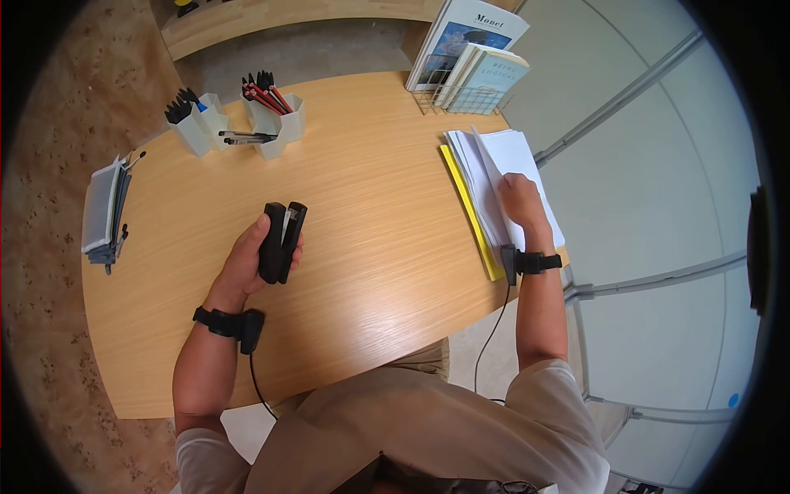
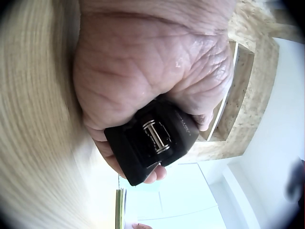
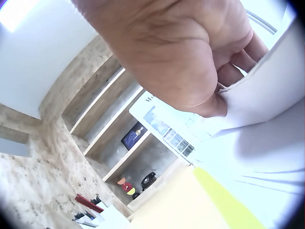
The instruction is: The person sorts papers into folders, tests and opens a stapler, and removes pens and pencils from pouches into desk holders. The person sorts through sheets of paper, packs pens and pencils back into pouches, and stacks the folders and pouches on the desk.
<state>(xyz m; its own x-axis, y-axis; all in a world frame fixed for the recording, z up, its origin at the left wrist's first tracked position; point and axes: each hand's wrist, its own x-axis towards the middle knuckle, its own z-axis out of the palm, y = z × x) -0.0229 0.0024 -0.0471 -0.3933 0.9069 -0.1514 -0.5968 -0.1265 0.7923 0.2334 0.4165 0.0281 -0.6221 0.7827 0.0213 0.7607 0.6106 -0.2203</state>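
Note:
My left hand (image 1: 243,262) grips a black stapler (image 1: 272,245) over the left half of the desk, its jaws parted toward the far side. In the left wrist view, the palm wraps the stapler (image 2: 178,138), whose back end with a metal spring or pin faces the camera. At the right, my right hand (image 1: 523,202) pinches the edge of some white paper (image 3: 267,95) between thumb and fingers, bending it up from the stack of sheets (image 1: 527,151). Beneath the stack, a yellow folder or pad (image 1: 469,210) sticks out along the left side.
White hexagonal pen holders (image 1: 290,123) with pens and pencils stand at the back left. A grey pouch-like stack (image 1: 103,210) lies at the left edge. Behind the papers, a wire rack (image 1: 473,99) holds books. A white partition (image 1: 658,206) borders the desk (image 1: 370,247) on the right.

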